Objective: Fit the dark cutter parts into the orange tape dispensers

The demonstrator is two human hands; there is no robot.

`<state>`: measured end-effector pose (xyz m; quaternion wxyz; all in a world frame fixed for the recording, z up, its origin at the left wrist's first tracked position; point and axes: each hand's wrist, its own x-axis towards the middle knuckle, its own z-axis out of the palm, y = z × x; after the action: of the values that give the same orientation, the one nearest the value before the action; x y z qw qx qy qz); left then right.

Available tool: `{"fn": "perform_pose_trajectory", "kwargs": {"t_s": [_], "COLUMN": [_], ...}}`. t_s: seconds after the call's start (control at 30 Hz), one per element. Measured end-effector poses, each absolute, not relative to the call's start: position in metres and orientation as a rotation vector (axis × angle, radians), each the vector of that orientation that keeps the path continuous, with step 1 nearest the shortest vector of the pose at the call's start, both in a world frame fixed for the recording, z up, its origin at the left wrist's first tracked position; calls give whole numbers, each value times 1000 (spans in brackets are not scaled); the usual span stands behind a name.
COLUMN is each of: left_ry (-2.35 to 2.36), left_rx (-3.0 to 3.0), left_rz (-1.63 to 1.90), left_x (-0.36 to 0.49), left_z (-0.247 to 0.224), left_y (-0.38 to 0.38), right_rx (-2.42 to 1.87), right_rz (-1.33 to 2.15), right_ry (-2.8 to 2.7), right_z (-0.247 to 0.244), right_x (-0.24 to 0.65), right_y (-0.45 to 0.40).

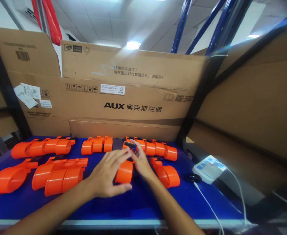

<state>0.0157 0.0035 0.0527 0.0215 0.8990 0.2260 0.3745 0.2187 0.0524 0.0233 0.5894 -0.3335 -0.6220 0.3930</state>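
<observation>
My left hand point(106, 174) is in the middle of the blue table, its thumb held apart from its stretched fingers. Behind it, partly hidden, stands an orange ring-shaped plastic part point(125, 172); I cannot tell whether the hand touches it. My right hand point(141, 161) pinches a small flat black piece point(129, 145) between thumb and fingers, close to my left fingertips. Just behind the hands lie a dark flat block point(118, 144) and a row of orange ring-shaped parts point(150, 148). Another orange part point(169, 175) rests right of my right wrist.
More orange parts lie at left in a back row point(50, 146) and front row point(60, 179). A cardboard wall point(133, 114) closes off the back. At right are a white device point(208, 169), a black round object point(194, 178) and white cables point(208, 204).
</observation>
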Motion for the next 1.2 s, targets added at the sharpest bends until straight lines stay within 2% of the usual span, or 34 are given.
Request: {"fn": "perform_pose_trajectory", "kwargs": {"t_s": [0.13, 0.23, 0.33, 0.47, 0.73, 1.2], "left_ry": [877, 840, 709, 620, 705, 745], "left_rx": [2047, 1533, 1263, 1241, 1131, 1216], "left_rz": [1447, 1395, 1328, 1321, 1539, 1463], "left_x": [32, 51, 64, 64, 46, 46], "left_z": [42, 33, 29, 26, 13, 11], "left_y": [22, 38, 51, 66, 79, 73], "right_rx": [-726, -685, -631, -609, -868, -1019], "right_rz": [985, 1061, 1121, 1144, 1205, 1121], "right_ry": [-1408, -1362, -1369, -1353, -1369, -1513], "right_z": [27, 30, 31, 25, 12, 15], "right_x": [217, 217, 215, 210, 219, 216], "right_y": [49, 48, 47, 50, 58, 53]}}
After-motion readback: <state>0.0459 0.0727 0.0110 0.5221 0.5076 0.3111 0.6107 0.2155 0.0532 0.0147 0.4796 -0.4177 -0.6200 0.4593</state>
